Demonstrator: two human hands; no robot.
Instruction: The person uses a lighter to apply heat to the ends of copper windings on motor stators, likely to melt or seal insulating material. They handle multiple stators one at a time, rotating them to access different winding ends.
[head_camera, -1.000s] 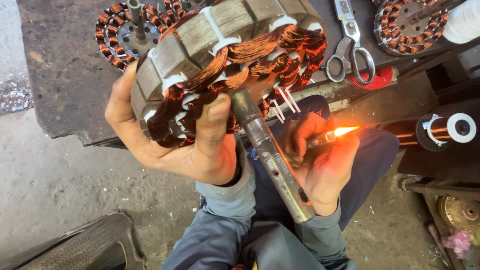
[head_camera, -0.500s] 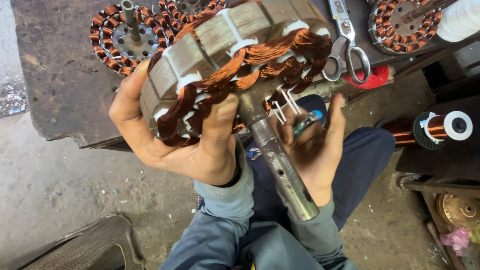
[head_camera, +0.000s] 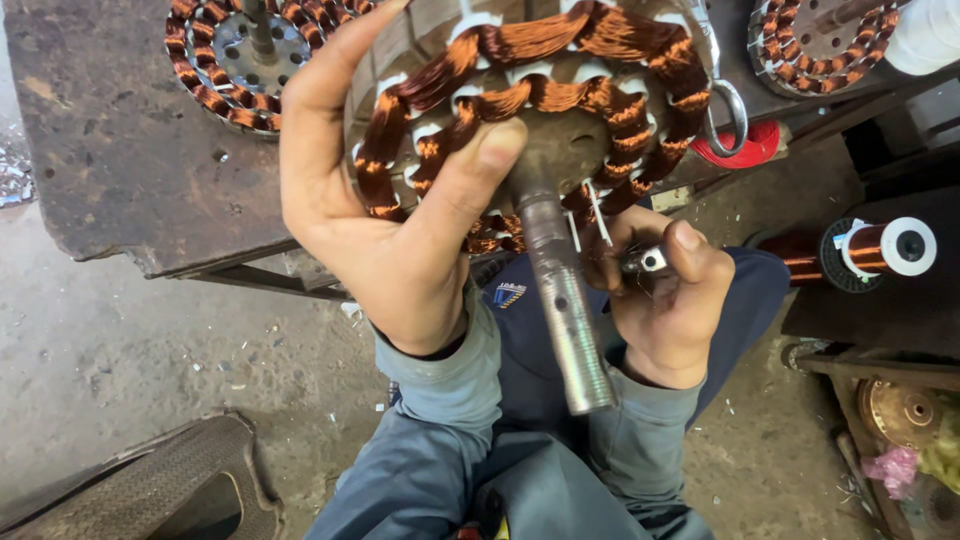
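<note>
Two hands, left hand (head_camera: 385, 235) gripping wound stator (head_camera: 540, 110), lighter (head_camera: 645, 262) beneath

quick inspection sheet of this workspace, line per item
surface: dark, stained workbench.
job's things: copper-wound stator with steel shaft pointing toward the camera.
clutter: second wound stator on bench, a third at right, scissors handle, red roll.
grippers: left hand grips the stator; right hand pinches a small metal tool beside the shaft.
cables: copper wire spool at right.
surroundings: concrete floor, blue trousers.
</note>
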